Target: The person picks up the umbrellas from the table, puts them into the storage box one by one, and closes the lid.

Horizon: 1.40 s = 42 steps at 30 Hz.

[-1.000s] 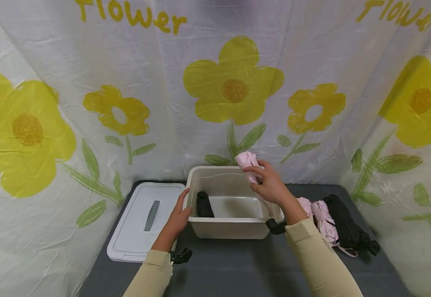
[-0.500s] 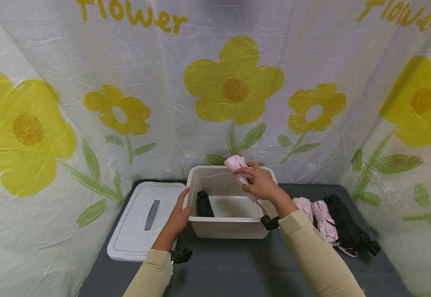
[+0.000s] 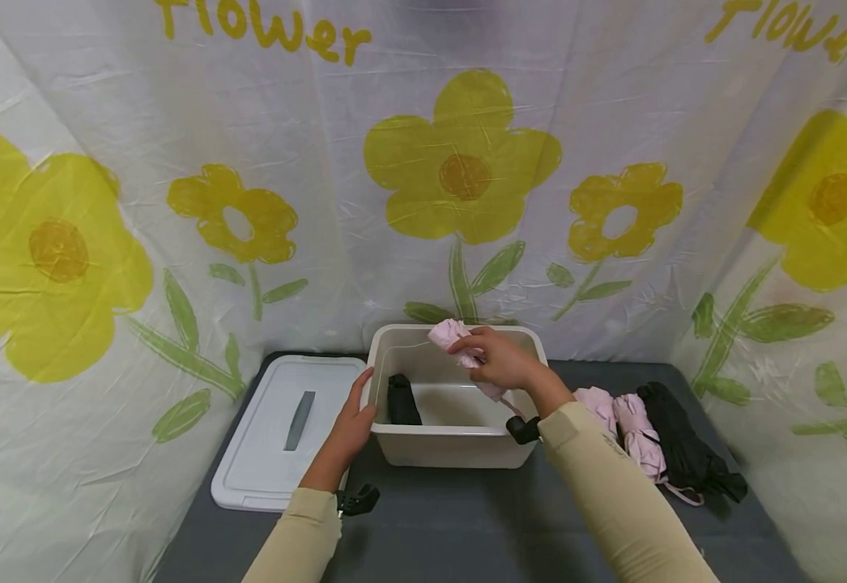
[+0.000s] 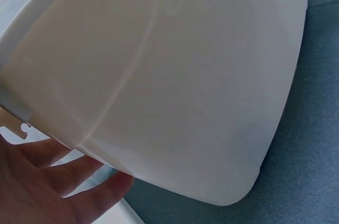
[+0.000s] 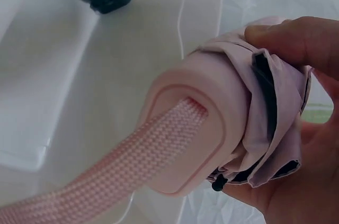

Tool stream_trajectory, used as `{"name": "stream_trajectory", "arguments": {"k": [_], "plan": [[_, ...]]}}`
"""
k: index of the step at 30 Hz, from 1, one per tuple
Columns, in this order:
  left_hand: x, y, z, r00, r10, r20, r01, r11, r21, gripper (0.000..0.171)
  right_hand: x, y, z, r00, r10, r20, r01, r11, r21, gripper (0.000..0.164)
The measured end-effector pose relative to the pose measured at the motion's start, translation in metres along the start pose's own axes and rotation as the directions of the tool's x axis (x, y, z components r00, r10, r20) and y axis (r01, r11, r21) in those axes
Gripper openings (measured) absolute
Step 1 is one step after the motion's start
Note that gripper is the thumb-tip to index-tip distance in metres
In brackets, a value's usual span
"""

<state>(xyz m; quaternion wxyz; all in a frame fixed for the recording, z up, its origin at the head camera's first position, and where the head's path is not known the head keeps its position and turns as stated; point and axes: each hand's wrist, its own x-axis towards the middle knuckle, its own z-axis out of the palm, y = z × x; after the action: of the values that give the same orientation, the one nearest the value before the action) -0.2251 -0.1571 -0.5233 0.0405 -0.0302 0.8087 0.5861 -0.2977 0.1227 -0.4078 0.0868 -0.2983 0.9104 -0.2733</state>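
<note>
A beige plastic bin (image 3: 445,447) stands on the table. My right hand (image 3: 507,362) grips a folded pink umbrella (image 3: 449,334), tilted over the bin's opening. In the right wrist view the umbrella's pink handle end (image 5: 198,123) faces the camera, and a woven strap (image 5: 122,155) trails from it. Inside the bin, at its left end, lies a folded black umbrella (image 3: 402,400). My left hand (image 3: 351,423) rests against the bin's left side near the rim. In the left wrist view its fingers (image 4: 103,197) lie extended along the bin's outer wall.
A white lid (image 3: 263,453) with a grey handle lies left of the bin. To the right are two more pink umbrellas (image 3: 638,437) and a black umbrella (image 3: 686,445), side by side on the dark table (image 3: 438,526). A flower-printed curtain (image 3: 336,283) hangs behind.
My right hand has moved left and slightly down with the pink umbrella, further over the bin's opening. The left hand stays at the bin's left side.
</note>
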Motion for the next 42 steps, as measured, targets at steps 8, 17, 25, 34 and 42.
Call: {"name": "stream_trajectory", "arguments": {"k": [8, 17, 25, 34, 42], "plan": [[0.001, -0.004, -0.002, 1.0, -0.021, -0.011, 0.021, 1.0, 0.018, 0.065, 0.01, 0.003, 0.006, 0.999, -0.013, 0.037, 0.013, 1.0, 0.0, 0.046], [-0.002, -0.004, -0.004, 1.0, -0.005, -0.026, 0.005, 1.0, -0.008, 0.065, 0.023, 0.002, 0.012, 0.994, -0.015, 0.112, 0.012, 0.999, 0.034, 0.051], [-0.001, -0.004, -0.002, 1.0, -0.008, -0.024, 0.008, 1.0, -0.018, 0.064, 0.031, 0.008, 0.022, 0.984, 0.057, 0.169, -0.075, 0.992, 0.104, 0.054], [-0.001, 0.001, -0.002, 1.0, -0.008, -0.022, 0.008, 1.0, -0.012, 0.064, 0.039, 0.014, 0.028, 0.957, 0.151, 0.246, -0.195, 0.967, 0.166, 0.053], [0.0, -0.003, 0.001, 1.0, -0.002, -0.027, 0.001, 1.0, -0.016, 0.063, 0.046, 0.024, 0.032, 0.925, 0.193, 0.327, -0.281, 0.927, 0.248, 0.055]]}}
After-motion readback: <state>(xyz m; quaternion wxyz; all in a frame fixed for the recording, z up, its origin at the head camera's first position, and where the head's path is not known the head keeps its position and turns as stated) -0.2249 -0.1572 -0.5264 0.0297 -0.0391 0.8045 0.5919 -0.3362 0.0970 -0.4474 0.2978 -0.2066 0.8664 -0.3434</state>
